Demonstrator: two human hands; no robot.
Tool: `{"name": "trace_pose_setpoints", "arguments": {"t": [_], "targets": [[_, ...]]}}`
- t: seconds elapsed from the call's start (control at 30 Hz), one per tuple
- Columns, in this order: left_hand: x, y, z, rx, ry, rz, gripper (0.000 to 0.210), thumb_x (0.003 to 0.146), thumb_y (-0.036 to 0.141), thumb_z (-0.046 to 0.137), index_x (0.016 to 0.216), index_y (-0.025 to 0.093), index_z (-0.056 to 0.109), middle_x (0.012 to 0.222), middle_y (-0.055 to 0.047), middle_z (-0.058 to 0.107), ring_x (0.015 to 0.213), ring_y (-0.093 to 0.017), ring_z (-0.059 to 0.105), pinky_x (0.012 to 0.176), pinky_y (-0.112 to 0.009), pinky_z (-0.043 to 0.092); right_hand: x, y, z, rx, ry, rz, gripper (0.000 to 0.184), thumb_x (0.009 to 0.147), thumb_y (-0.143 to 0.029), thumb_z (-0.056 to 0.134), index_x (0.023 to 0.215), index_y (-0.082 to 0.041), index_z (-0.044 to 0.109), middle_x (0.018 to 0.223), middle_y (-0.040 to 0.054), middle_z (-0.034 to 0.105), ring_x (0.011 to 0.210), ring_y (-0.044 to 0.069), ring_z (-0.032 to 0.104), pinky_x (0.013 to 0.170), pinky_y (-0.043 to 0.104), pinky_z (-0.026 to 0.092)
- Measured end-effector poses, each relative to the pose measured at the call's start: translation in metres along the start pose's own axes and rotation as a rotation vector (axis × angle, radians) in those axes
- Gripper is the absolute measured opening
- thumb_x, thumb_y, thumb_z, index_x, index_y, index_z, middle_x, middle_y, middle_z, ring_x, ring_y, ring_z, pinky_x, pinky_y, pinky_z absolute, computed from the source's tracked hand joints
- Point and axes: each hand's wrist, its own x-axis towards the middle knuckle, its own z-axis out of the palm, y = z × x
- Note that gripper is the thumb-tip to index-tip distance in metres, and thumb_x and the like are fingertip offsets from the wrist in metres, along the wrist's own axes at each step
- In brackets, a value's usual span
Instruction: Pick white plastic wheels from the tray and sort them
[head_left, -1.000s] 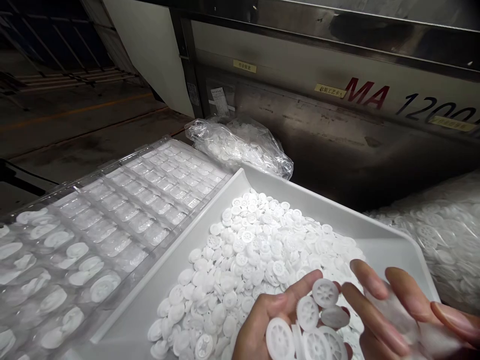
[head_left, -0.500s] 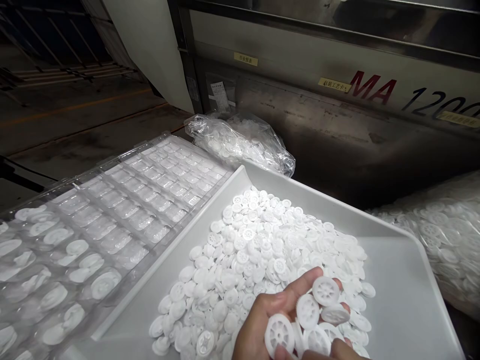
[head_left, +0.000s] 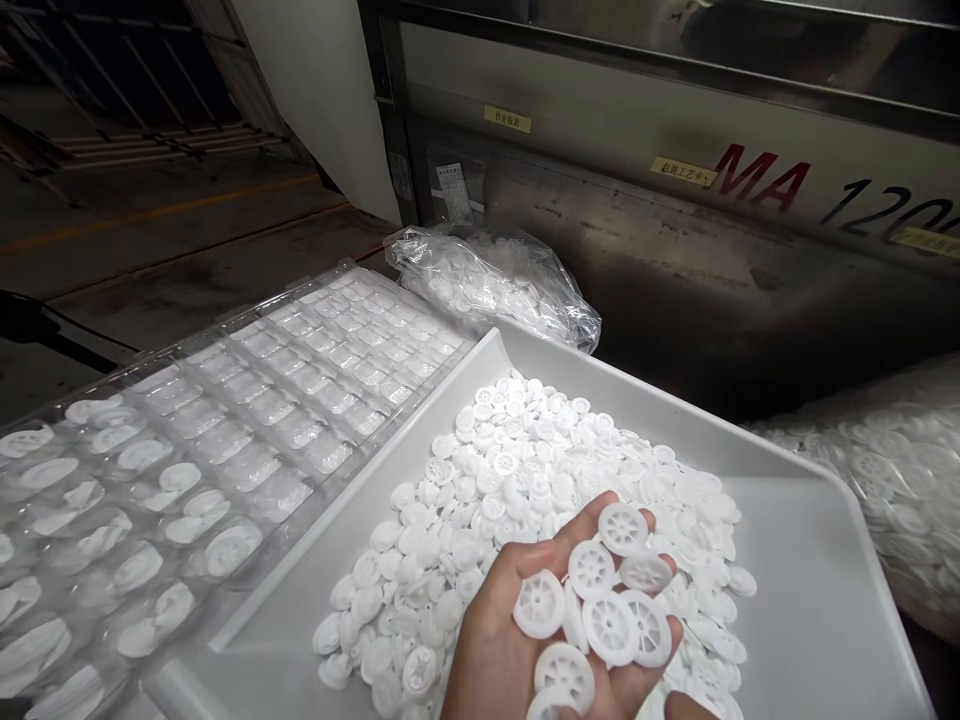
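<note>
The long grey metal machine panel (head_left: 675, 250) carries large letters "MA" in red and the dark digits "120" beside them; its small yellow labels are unreadable.
</note>
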Motion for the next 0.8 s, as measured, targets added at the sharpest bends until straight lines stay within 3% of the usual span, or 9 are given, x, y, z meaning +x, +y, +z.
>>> {"name": "trace_pose_setpoints", "arguments": {"t": [0.1,0.3,0.47,0.67,0.8], "targets": [[-0.001,0.000,0.001,-0.007,0.003,0.015,0.053,0.081,0.030,0.052,0.131,0.015,0.046,0.121,-0.011,0.062,0.102,-0.024,0.060,0.091,-0.038,0.042,0.001,0.002,0.005,0.052,0.018,0.008,0.047,0.097,-0.029,0.026,0.091,-0.029,0.073,0.074,-0.0037,0.071,0.063,0.010,0.070,0.039,0.006,0.040],[-0.003,-0.001,0.005,-0.031,-0.033,0.008,0.053,0.076,0.028,0.054,0.127,0.013,0.051,0.125,-0.015,0.058,0.110,-0.030,0.057,0.092,-0.044,0.041,0.006,0.015,0.003,0.104,0.094,-0.094,0.051,0.094,-0.040,0.031,0.063,-0.024,0.068,0.081,-0.0051,0.071,0.097,0.016,0.066,0.046,0.010,0.047],[-0.004,-0.002,0.003,-0.058,-0.054,0.040,0.045,0.083,0.027,0.045,0.125,0.013,0.053,0.127,-0.015,0.057,0.111,-0.029,0.056,0.094,-0.044,0.039,0.012,0.023,0.000,0.123,0.052,-0.171,0.048,0.092,-0.041,0.038,0.056,-0.024,0.066,0.079,-0.0014,0.071,0.101,0.018,0.065,0.048,0.014,0.052],[-0.004,-0.005,-0.001,-0.085,-0.033,0.045,0.041,0.083,0.028,0.050,0.122,0.015,0.057,0.121,-0.013,0.063,0.108,-0.025,0.059,0.091,-0.038,0.041,0.012,0.020,-0.001,0.066,0.098,-0.175,0.055,0.094,-0.040,0.026,0.064,-0.027,0.070,0.073,-0.0057,0.069,0.088,0.015,0.069,0.049,0.014,0.048],[-0.005,-0.003,-0.004,-0.018,-0.003,0.037,0.036,0.085,0.030,0.048,0.116,0.019,0.063,0.108,-0.009,0.070,0.100,-0.025,0.064,0.082,-0.036,0.044,-0.007,0.005,-0.020,0.008,0.161,-0.172,0.025,0.089,-0.029,0.051,0.080,-0.032,0.074,0.066,-0.0018,0.069,0.057,0.012,0.069,0.040,0.010,0.048]]}}
